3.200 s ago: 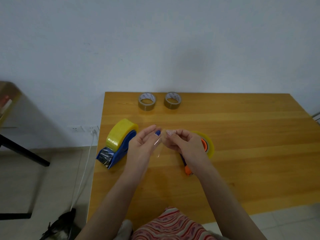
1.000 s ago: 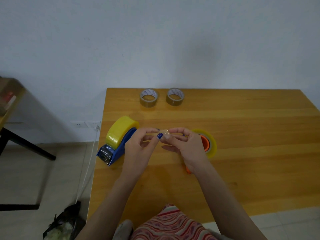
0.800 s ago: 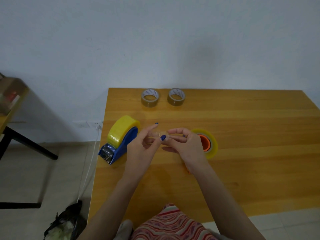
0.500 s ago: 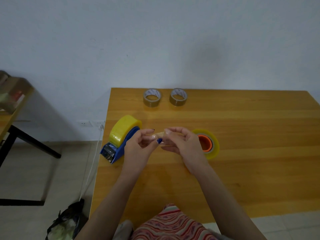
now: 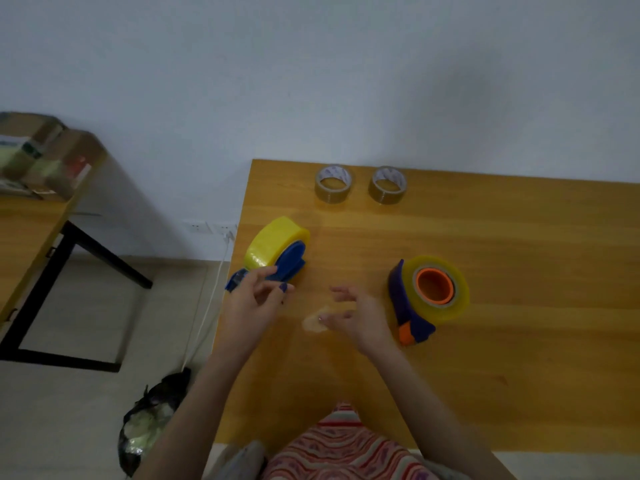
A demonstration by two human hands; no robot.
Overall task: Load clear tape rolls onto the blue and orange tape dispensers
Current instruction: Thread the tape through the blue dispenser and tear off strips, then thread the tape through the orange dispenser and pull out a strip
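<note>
A blue dispenser [image 5: 287, 261] stands near the table's left edge with a yellowish clear tape roll [image 5: 268, 244] on it. The orange-hubbed dispenser [image 5: 412, 306] lies on its side to the right, a clear roll [image 5: 450, 299] around its orange core. My left hand [image 5: 254, 301] hovers in front of the blue dispenser, fingers loosely spread and holding nothing. My right hand [image 5: 362, 315] is left of the orange dispenser, fingers relaxed. A small crumpled scrap of clear tape [image 5: 313, 323] sits at its fingertips, just over the table; motion blur hides whether it sticks to a finger.
Two small brownish tape rolls [image 5: 334, 183] [image 5: 387, 184] lie flat at the wooden table's [image 5: 519, 237] far edge by the wall. Off the table's left side are a second desk [image 5: 31, 216] with boxes, a white cable [image 5: 204, 317] and a dark bag [image 5: 152, 417] on the floor.
My hands, which pinched the tape scrap together between them, have separated and dropped lower. The left let go; the scrap stays at the right fingertips. The camera has tilted.
</note>
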